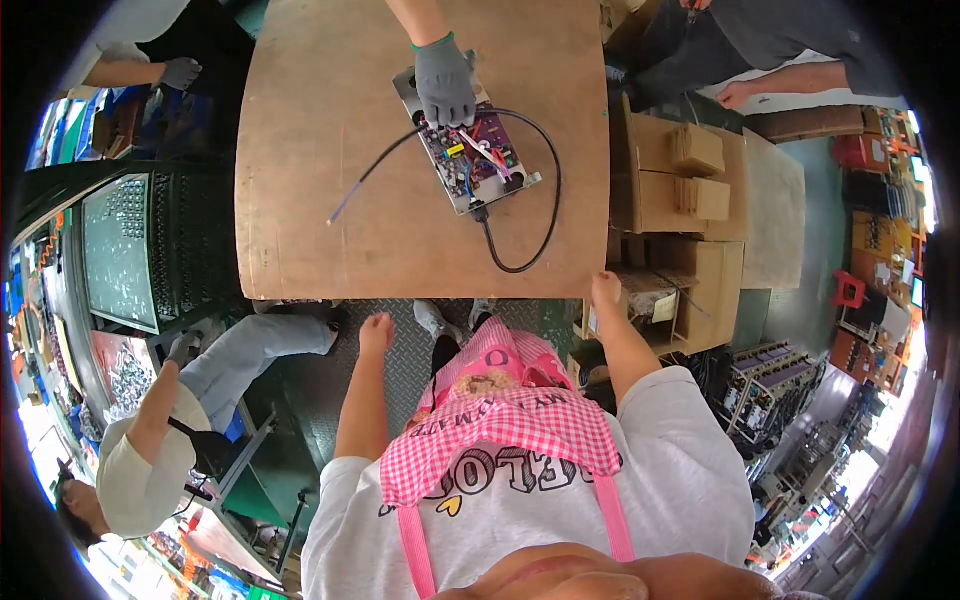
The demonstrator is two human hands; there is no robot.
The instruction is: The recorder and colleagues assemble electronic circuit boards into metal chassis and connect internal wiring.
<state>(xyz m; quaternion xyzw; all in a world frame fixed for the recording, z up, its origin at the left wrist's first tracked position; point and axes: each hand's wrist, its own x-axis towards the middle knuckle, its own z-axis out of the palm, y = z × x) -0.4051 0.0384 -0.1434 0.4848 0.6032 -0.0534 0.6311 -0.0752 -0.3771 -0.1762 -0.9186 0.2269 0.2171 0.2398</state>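
My left hand (377, 332) hangs just off the table's near edge, loosely curled, and nothing shows in it. My right hand (606, 289) is at the near right corner of the table, its fingers bent in with nothing visible between them. Further off on the brown wooden table (330, 130) lies an open metal tray with a circuit board (488, 150), wires and a yellow part. A black cable (556, 185) loops out of it, its stripped end lying to the left. Another person's grey-gloved hand (445, 88) reaches from the far side and rests on the board.
Cardboard boxes (720, 290) stand to the right of the table. At left, a person (150, 440) sits by a dark green rack (120, 250). Two more people are at the far left and far right. A rack of units (765, 385) stands at lower right.
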